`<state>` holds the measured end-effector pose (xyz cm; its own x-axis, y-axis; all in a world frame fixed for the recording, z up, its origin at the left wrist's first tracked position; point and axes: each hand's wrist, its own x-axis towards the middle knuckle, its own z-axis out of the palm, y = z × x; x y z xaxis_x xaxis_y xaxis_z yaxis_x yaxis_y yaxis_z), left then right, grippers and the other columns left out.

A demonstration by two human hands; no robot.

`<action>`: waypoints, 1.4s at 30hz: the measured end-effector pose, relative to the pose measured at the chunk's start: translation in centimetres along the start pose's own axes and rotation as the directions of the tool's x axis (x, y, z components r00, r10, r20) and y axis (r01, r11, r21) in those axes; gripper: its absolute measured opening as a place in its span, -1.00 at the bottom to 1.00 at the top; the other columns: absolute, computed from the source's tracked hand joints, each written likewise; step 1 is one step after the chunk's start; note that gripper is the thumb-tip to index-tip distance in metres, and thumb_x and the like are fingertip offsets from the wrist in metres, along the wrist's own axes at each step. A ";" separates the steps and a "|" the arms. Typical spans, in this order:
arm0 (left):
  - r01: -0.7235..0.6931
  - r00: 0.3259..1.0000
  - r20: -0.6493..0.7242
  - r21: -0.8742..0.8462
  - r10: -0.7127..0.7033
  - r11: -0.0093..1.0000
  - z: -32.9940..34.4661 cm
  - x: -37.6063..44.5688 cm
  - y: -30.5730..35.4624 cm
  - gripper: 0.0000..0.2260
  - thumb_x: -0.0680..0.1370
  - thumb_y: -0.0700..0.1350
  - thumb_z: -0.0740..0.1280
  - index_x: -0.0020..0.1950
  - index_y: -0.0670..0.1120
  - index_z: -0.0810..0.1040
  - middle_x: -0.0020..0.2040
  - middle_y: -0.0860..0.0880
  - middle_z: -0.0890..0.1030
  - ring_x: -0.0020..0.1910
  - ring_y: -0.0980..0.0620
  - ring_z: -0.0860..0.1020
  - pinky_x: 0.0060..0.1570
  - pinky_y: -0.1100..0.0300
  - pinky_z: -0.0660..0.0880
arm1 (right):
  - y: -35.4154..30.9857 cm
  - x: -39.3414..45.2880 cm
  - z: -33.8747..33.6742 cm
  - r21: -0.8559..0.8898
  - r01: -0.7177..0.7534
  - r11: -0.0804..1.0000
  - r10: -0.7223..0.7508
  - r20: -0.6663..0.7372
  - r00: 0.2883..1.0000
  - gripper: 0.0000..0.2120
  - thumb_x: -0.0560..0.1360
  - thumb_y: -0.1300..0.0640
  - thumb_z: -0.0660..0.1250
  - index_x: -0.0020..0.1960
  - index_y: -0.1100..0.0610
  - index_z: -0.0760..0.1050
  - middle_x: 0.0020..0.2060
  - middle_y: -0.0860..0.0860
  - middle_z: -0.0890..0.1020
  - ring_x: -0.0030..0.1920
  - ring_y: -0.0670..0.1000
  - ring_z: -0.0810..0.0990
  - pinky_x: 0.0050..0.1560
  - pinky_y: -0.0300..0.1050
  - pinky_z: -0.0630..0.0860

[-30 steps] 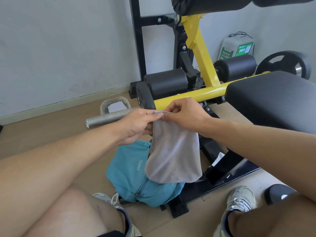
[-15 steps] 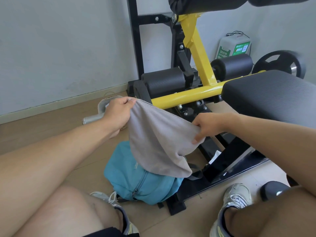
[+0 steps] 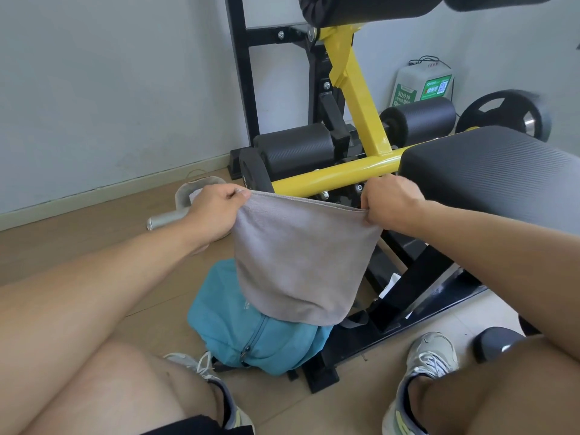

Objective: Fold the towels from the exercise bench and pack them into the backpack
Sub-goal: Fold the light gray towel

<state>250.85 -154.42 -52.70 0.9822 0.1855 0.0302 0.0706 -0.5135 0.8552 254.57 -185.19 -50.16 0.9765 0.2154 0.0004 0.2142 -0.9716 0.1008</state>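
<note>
Holding a grey towel (image 3: 298,255) stretched out in front of them, the person had one top corner in each hand. The left hand (image 3: 216,211) had its fingers (image 3: 230,193) curled tight around the left corner, and the right hand (image 3: 389,199) was fisted around the right corner the same way, so both were clamped on cloth, nothing loose. The top edge ran fairly taut between the two hands, sagging just a little, and the rest of the towel hung straight down, looking doubled over with a rounded fold at the bottom.

Right under it sat the teal backpack (image 3: 251,334) on the wooden floor (image 3: 78,246), zipper facing the camera. The towel's bottom edge overlapped the pack's top in the view, though I couldn't tell if it was really touching it. The pack was leaning up against the black base of the exercise bench (image 3: 489,180), whose black padded seat was off to the right with the yellow frame bar (image 3: 332,175) running behind the towel. The person's knees and sneakers were on either side of the pack.

Further back there were black foam rollers (image 3: 295,149), a weight plate (image 3: 505,116) and a white and green box (image 3: 422,87) by the wall.
</note>
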 end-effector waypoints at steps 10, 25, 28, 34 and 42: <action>0.117 0.987 -0.098 -0.094 -0.126 0.989 -1.3 0.6 -0.9 -0.65 0.61 0.06 0.33 -0.03 -0.25 0.64 -0.18 -0.07 0.50 -0.19 -0.03 0.40 -0.14 0.06 0.40 | 1.0 -0.1 0.4 0.690 -0.201 0.696 0.017 0.263 0.965 -0.72 0.52 -0.09 0.48 -0.07 0.12 0.55 -0.09 0.05 0.69 -0.06 0.03 0.69 0.03 -0.03 0.67; 0.010 0.999 0.037 -0.332 0.002 0.943 1.5 -3.5 6.2 -0.87 0.58 -0.06 0.45 0.01 -0.06 0.77 -0.08 -0.04 0.77 -0.16 -0.04 0.70 -0.20 0.09 0.66 | -8.4 -4.4 -6.5 0.909 0.053 0.412 -0.293 0.077 0.953 -0.77 0.55 0.09 0.45 0.19 0.10 0.58 -0.05 0.10 0.74 -0.20 0.01 0.76 -0.17 -0.02 0.73; 0.050 0.997 0.068 -0.357 -0.027 0.933 1.0 -3.4 6.2 -0.88 0.57 -0.06 0.46 0.01 -0.05 0.77 -0.10 -0.04 0.77 -0.17 0.00 0.70 -0.24 0.13 0.65 | -8.6 -4.1 -6.4 0.745 0.235 0.624 -0.376 0.023 0.926 -0.61 0.47 0.08 0.54 0.26 0.02 0.55 0.02 -0.10 0.72 -0.14 -0.12 0.72 -0.09 -0.07 0.71; 0.059 0.981 0.192 -0.351 0.010 0.934 0.6 -4.2 6.1 -0.82 0.57 -0.07 0.45 -0.20 0.07 0.78 -0.20 0.10 0.74 -0.07 0.03 0.67 -0.07 0.13 0.65 | -8.0 -3.4 -5.2 0.620 0.325 0.714 -0.229 -0.232 0.945 -0.87 0.52 -0.10 0.46 -0.06 -0.05 0.67 -0.26 -0.15 0.61 -0.21 -0.15 0.58 -0.21 -0.22 0.48; 0.085 0.976 0.216 -0.394 0.002 0.915 0.4 -4.2 6.4 -0.70 0.63 -0.11 0.37 -0.25 0.04 0.78 -0.30 0.08 0.68 -0.06 -0.08 0.63 0.08 -0.11 0.63 | -7.9 -3.1 -4.4 0.644 0.350 0.680 -0.217 -0.279 0.935 -0.86 0.58 -0.07 0.41 -0.02 -0.01 0.63 -0.16 -0.21 0.60 -0.06 -0.18 0.51 -0.17 -0.44 0.32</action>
<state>247.21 -158.84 -47.52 0.9968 -0.0007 -0.0800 0.0793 -0.1242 0.9891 249.71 -177.76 -46.56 0.8606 0.4401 0.2564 0.5021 -0.6488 -0.5718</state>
